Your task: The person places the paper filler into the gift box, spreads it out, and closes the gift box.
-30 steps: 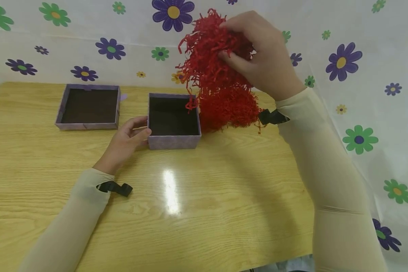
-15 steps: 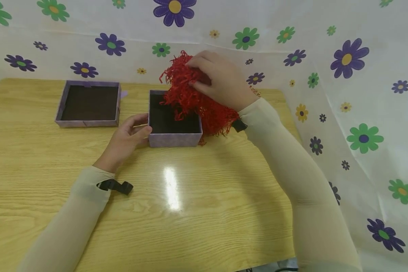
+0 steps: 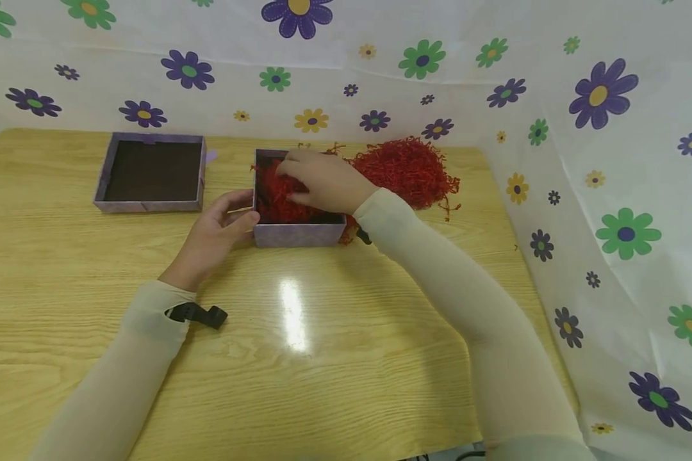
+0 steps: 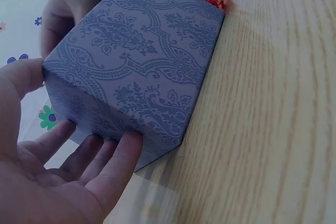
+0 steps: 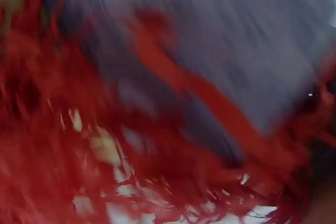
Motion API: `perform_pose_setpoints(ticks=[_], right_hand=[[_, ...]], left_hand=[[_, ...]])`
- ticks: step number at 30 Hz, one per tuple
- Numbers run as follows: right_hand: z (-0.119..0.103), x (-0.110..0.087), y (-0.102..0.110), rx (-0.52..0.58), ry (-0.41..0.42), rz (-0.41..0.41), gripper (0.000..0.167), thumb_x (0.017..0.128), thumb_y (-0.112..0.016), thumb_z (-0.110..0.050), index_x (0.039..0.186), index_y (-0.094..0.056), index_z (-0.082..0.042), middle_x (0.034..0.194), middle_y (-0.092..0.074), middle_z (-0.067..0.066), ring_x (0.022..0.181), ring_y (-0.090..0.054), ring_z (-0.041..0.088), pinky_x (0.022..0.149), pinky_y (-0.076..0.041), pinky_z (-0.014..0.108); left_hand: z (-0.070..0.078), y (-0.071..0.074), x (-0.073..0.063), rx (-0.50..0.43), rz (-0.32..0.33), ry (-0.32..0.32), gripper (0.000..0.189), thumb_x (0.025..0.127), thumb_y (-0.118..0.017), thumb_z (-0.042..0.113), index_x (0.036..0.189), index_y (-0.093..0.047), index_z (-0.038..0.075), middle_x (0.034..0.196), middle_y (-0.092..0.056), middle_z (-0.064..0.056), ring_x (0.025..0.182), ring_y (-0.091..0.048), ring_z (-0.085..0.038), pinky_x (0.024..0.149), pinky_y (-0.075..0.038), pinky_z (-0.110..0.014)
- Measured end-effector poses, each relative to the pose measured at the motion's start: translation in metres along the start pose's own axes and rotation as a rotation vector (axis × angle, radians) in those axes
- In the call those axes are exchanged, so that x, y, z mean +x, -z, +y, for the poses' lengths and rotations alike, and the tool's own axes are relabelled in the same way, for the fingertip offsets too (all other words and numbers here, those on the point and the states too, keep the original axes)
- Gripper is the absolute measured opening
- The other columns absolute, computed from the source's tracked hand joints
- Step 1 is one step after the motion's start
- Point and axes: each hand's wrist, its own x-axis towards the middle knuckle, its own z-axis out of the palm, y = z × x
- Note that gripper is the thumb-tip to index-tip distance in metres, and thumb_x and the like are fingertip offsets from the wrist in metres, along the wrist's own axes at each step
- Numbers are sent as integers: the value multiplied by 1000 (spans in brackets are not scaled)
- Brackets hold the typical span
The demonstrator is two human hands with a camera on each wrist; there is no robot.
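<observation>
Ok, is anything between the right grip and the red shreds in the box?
Nothing visible: the purple box is open on top, and the right grip is right over the red shreds. The left grip touches the outside.

Rect. purple box (image 3: 300,235), w/ tone-on-tone damask scrollwork outside & dark inside, sits upright, top open, on the woodgrain table (image 3: 323,397). Red shredded paper (image 3: 272,198) lies inside as a loose, crinkly clump, visible mostly at L & ctr.; depth of fill's hard to tell, pt. of it being hidden. More of same, a fluffy red shred pile (image 3: 406,169), is heaped just R of the box, w/ stray strands round its edges & a few by the box's front R corner.
</observation>
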Motion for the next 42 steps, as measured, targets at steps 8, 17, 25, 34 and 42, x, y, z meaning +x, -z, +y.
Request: perform_pose_setpoints(ticks=[8, 17, 25, 34, 42], right_hand=[[-10, 17, -27, 87, 16, -109, 41, 100, -71, -30, 137, -63, -13, 130, -61, 4, 117, -60, 17, 100, -52, 32], [-1, 9, -20, 162, -8, -123, 50, 100, -69, -41, 144, -59, -19, 140, -58, -2, 126, -56, 12, 109, -46, 28], [11, -28, 14, 225, -64, -52, 56, 101, -69, -38, 149, -53, -14, 147, -53, 1, 133, -52, 17, 113, -44, 31], [18, -50, 18, 308, -119, -13, 53, 100, -72, -31, 145, -57, -7, 142, -56, 9, 118, -58, 24, 99, -52, 35], [2, -30, -6, 286, -103, -82, 50, 99, -73, -31, 142, -59, -10, 138, -59, 4, 127, -56, 16, 108, -47, 30]], left_hand=[[1, -2, 1, -3, -15, -13, 59, 105, -62, 33, 157, -42, 15, 157, -42, -6, 141, -47, -26, 103, -54, -31], [4, -5, 2, 3, -14, -11, 59, 105, -62, 34, 157, -41, 14, 157, -42, -7, 142, -46, -27, 103, -54, -32], [4, -3, 1, 21, -2, 11, 62, 104, -63, 37, 158, -40, 14, 157, -42, -5, 142, -46, -25, 106, -52, -35], [3, 0, 0, 43, 6, 16, 63, 104, -63, 36, 159, -39, 14, 159, -41, -6, 141, -47, -25, 102, -53, -27], [4, -2, -1, 46, 7, 15, 62, 105, -62, 36, 159, -39, 14, 159, -41, -7, 140, -48, -26, 100, -55, -27]])
